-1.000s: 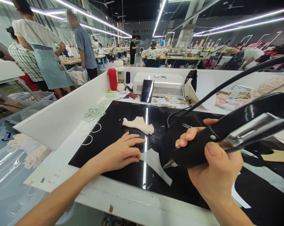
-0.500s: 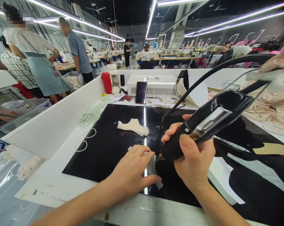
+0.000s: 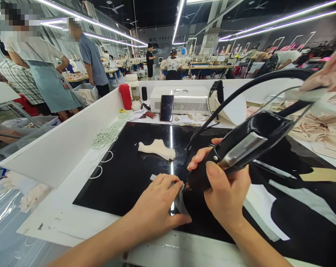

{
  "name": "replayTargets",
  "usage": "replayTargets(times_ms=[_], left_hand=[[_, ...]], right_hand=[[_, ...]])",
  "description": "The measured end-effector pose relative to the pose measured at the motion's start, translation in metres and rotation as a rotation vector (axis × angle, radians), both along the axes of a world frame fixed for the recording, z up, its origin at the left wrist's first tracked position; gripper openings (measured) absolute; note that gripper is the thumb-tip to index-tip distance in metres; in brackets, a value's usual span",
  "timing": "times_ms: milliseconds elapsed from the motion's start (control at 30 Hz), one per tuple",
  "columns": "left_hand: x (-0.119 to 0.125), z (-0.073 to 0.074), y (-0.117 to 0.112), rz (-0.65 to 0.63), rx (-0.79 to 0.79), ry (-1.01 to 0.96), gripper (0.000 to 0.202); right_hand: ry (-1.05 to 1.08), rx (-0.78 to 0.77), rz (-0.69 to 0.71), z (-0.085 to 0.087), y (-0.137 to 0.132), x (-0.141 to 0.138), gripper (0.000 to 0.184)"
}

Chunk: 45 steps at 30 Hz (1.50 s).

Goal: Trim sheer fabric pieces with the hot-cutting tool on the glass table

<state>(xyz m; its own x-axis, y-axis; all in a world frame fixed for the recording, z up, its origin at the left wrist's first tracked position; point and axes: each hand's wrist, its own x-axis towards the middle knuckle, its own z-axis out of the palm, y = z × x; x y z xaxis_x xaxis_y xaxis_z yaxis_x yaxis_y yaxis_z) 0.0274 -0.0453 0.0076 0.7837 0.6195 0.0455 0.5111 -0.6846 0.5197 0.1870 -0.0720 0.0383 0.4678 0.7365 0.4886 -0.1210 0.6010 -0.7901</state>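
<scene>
My left hand [image 3: 156,202] pinches a thin pale fabric piece [image 3: 181,202] against the glossy black work surface [image 3: 123,174], fingers curled around its edge. My right hand [image 3: 226,189] grips a black corded hand tool [image 3: 240,148], its tip touching the fabric piece right beside my left fingers. The tool's black cable [image 3: 240,92] arcs up and away to the right. A cream fabric stack [image 3: 156,148] lies farther back on the black surface.
White partition walls [image 3: 73,129] frame the bench. White elastic rings [image 3: 106,135], a red bottle [image 3: 126,96], a white machine [image 3: 181,100] and a phone [image 3: 167,108] sit at the back. Beige fabric [image 3: 318,126] is heaped at right. People stand at left.
My left hand slid toward me and right, off the black surface onto the pale fabric piece, then pinched it. My right hand brought the tool's tip down to the piece.
</scene>
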Motion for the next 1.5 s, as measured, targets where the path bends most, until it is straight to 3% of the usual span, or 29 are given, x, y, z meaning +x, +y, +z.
replayTargets(times_ms=[267,600,1500], left_hand=[[0.0,0.0,-0.003,0.008,0.001,0.019,0.077],[-0.006,-0.009,-0.029,0.173,0.097,0.03,0.064],[-0.001,-0.005,-0.025,0.1,0.05,0.156,0.074]], right_hand=[[0.037,-0.005,0.011,0.005,-0.009,0.003,0.041],[0.036,-0.015,0.013,0.007,-0.016,0.005,0.043],[0.057,-0.014,0.081,0.001,-0.018,0.001,0.038]])
